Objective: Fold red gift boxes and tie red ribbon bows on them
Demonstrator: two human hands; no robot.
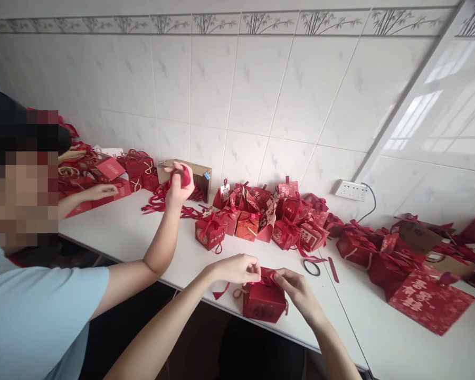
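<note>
both hands [237,269] [296,287] bent over red box [263,302], perhaps pinching ribbon [266,278]

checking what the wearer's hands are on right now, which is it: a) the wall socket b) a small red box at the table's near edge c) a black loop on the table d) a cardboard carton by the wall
b: the left hand and right hand both meet at the red ribbon on top of the small red box at the white table's near edge.
</note>
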